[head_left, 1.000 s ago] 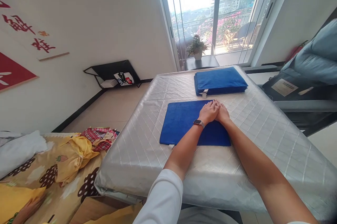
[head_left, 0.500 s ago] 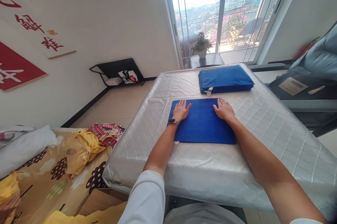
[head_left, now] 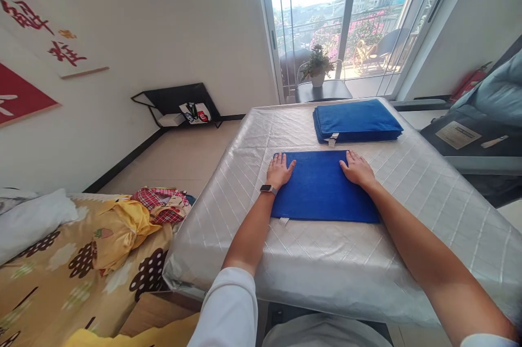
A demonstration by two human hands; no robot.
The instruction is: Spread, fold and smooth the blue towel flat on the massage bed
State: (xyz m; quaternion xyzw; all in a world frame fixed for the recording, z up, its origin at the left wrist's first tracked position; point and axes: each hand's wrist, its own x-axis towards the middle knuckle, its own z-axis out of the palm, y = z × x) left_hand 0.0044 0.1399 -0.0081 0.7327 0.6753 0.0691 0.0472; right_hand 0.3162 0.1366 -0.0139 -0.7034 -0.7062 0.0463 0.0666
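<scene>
A folded blue towel lies flat on the silver quilted table cover. My left hand rests flat on the towel's far left corner with its fingers spread; a watch is on that wrist. Flat on the far right corner lies my right hand, its fingers stretched out too. Neither hand holds anything. Behind the towel a stack of folded blue towels sits near the table's far edge.
A bed with a yellow patterned cover and crumpled clothes stands at the left. A black rack leans by the wall. A potted plant stands on a small dark table before the balcony door. A grey armchair is at the right.
One second ago both hands were together at the towel's far middle. They have slid apart to its left and right corners, where they lie flat. The view has shifted slightly.
</scene>
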